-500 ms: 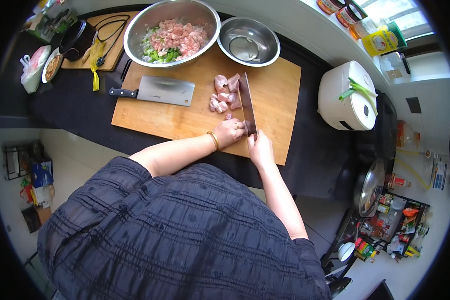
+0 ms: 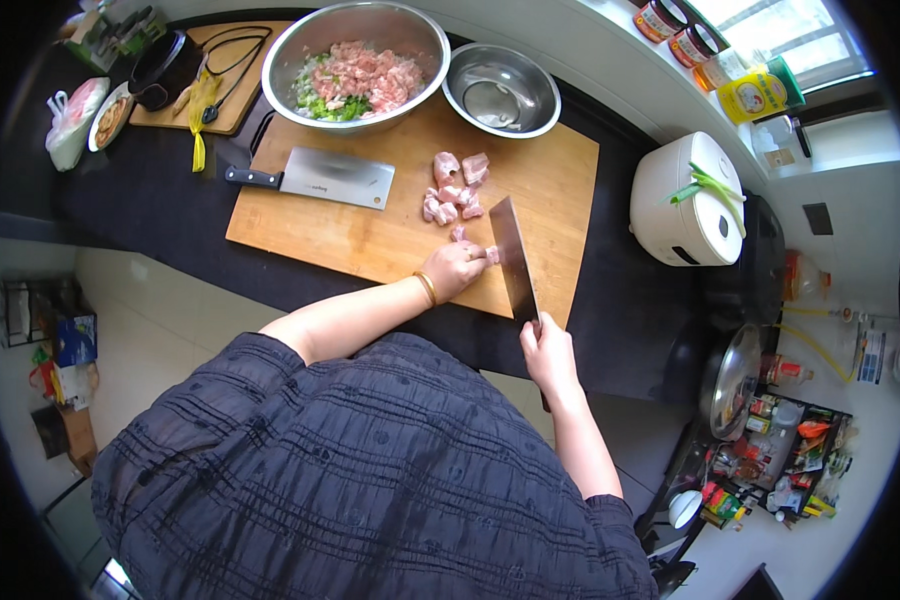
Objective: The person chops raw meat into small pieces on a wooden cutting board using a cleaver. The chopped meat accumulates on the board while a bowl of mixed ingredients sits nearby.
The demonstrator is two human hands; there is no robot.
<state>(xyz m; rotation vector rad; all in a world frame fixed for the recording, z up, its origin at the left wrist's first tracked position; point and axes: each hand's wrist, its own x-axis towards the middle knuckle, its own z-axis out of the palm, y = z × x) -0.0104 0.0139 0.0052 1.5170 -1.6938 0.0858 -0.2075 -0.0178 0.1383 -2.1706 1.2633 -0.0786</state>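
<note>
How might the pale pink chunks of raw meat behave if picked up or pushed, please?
The raw meat chunks would probably feel slippery, given their moist-looking surfaces. Their rounded, fleshy outlines suggest they may give softly when squeezed. Their uneven shapes, resting on the flat tan wooden board, seem unlikely to roll far.

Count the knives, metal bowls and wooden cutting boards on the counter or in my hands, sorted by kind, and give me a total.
Rectangular steel-bladed knives: 2
Round silver metal bowls: 2
Light-brown wooden cutting boards: 2
Total: 6
</note>
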